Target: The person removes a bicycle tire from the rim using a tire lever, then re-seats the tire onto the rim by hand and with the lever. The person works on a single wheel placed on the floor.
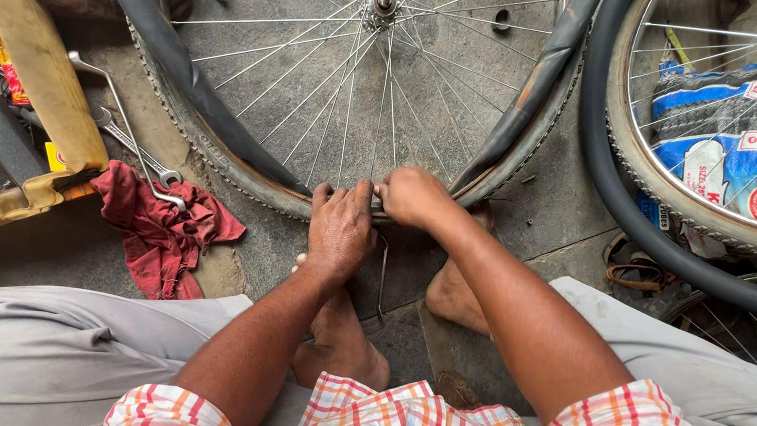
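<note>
A spoked bicycle wheel (383, 50) lies flat on the stone floor in front of me, its worn tyre (219, 167) around the rim and a black inner tube (539, 76) pulled partly out along the sides. Both my hands press on the near edge of the rim. My left hand (341, 229) grips the tyre edge with curled fingers. My right hand (411, 196) is clenched on the tyre right beside it. A thin metal lever (382, 278) hangs below the rim between my bare feet (340, 351).
A red rag (160, 227) and spanners (128, 131) lie at the left beside a yellow tool tray (28, 106). A second wheel with a black tyre (645, 232) stands at the right over packaged tyres (752, 144).
</note>
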